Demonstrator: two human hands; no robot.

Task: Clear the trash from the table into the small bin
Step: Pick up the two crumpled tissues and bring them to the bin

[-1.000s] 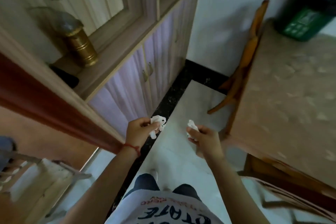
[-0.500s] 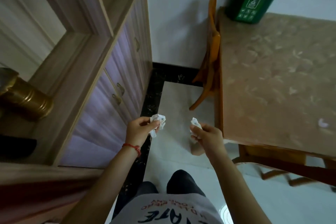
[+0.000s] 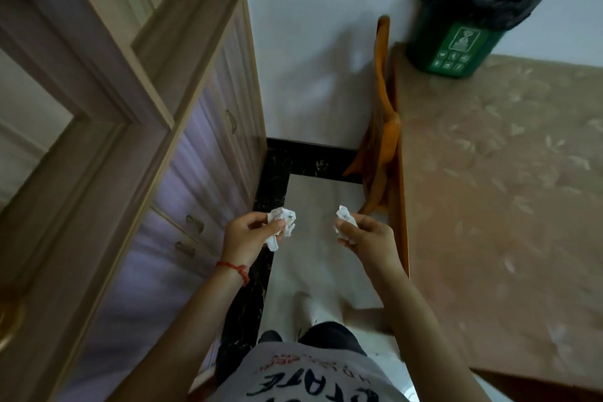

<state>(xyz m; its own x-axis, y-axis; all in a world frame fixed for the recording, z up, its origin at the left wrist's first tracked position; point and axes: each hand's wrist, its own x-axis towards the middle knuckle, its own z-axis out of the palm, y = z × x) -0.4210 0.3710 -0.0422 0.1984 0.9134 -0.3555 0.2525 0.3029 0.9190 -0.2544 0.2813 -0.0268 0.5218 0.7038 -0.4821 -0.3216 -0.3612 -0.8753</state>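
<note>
1. White paper is what we hold, one crumpled ball in each hand.
2. Our left hand is closed around a bigger paper ball. The fingers pinch it tight.
3. Our right hand is closed around a smaller paper ball. Only a bit of it sticks out at the top.
4. Both hands are out in front of us, over the pale floor, side by side but apart.
5. The small green bin stands on the far corner of the table, near the white wall. It has a black bag in it, and some white trash already shows inside.
6. The bin is far ahead of our hands and off to the right. It is well apart from both.
7. Our right hand is nearer the table, just beside its edge, so we think it will reach the bin first.
8. An orange chair stands tucked against the table edge, between us and the bin. We think we must walk forward and lift our hands up over the bin.
9. We see no more trash on the part of the table in view.
</note>
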